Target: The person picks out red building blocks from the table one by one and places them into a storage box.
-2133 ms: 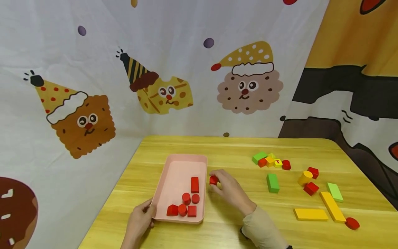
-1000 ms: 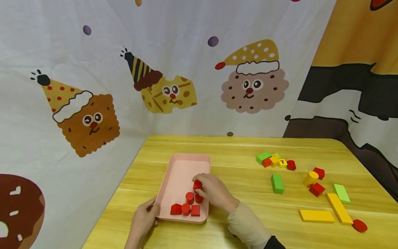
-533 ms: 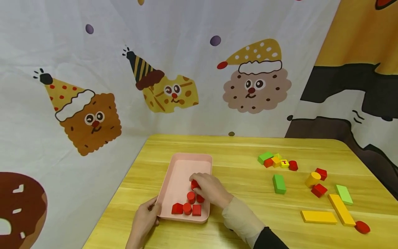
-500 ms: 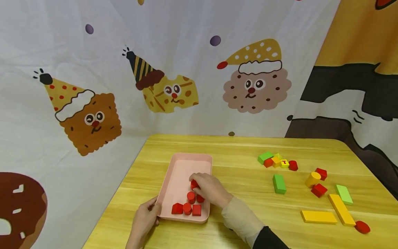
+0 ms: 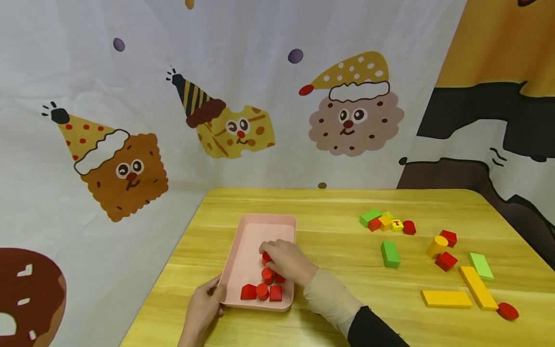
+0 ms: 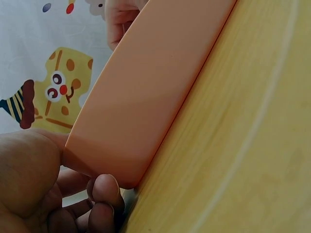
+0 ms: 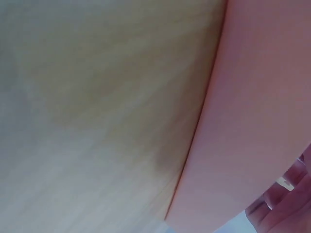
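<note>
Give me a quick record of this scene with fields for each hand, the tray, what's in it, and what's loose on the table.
left hand: holds near-left corner of pink tray
right hand: over the tray, fingers on a red block
tray contents: red blocks clustered at near end
table: wooden, yellowish
loose on table: green block, yellow cylinder, yellow planks, more red blocks to the right
</note>
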Motion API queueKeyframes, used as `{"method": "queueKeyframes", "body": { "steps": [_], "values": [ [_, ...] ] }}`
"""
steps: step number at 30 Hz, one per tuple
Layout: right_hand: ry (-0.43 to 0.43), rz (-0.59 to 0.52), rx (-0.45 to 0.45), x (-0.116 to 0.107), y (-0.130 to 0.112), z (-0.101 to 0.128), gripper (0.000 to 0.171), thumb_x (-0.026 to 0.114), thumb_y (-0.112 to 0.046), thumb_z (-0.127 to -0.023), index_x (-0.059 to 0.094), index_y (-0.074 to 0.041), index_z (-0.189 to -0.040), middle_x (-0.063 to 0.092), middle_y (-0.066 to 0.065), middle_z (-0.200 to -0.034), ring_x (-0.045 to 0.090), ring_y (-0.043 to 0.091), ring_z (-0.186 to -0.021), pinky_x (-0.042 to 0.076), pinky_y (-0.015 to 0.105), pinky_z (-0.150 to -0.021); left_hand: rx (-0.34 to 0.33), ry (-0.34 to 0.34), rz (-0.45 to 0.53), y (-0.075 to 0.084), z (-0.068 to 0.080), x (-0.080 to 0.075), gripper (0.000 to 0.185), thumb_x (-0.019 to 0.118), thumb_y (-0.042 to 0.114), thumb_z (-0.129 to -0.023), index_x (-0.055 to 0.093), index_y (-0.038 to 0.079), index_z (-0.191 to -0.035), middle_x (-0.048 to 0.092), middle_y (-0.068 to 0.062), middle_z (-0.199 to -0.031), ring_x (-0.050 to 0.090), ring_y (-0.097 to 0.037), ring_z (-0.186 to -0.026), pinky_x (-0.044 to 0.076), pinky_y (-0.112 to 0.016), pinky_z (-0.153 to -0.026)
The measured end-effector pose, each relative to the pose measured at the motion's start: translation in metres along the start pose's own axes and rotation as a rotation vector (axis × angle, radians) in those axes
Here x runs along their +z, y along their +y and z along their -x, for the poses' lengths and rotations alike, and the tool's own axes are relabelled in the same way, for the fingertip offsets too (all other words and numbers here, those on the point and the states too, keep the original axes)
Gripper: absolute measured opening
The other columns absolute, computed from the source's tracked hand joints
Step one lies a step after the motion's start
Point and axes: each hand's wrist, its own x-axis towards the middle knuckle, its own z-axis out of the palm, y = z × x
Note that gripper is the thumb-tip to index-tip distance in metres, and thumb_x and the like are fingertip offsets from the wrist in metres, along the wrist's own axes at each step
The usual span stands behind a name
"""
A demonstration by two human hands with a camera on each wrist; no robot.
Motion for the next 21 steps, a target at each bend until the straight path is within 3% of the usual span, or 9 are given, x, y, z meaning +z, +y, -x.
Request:
{"method": "queueKeyframes", "body": {
  "steps": [12, 21],
  "values": [
    [-0.012, 0.032, -0.04, 0.0047, 0.0021, -0.0019, 0.026, 0.081, -0.016, -0.079, 0.067, -0.016, -0.101, 0.062, -0.008, -0.081, 0.053, 0.012, -0.073, 0.047, 0.025, -0.068, 0.017, -0.003, 0.005, -0.0013, 0.0004, 0.0004, 0.041, 0.057, 0.016, -0.095, 0.057, -0.003, -0.132, 0.058, -0.008, -0.076, 0.05, -0.017, -0.047, 0.047, -0.029, -0.041],
    [-0.038, 0.048, -0.032, 0.007, 0.0038, -0.0014, 0.034, 0.08, -0.02, -0.081, 0.066, -0.017, -0.111, 0.066, -0.005, -0.095, 0.056, 0.015, -0.082, 0.048, 0.029, -0.077, 0.016, -0.006, -0.035, -0.0017, 0.0015, -0.0011, 0.042, 0.057, 0.019, -0.096, 0.057, -0.003, -0.133, 0.059, -0.006, -0.077, 0.052, -0.017, -0.049, 0.048, -0.03, -0.043]
  ]
}}
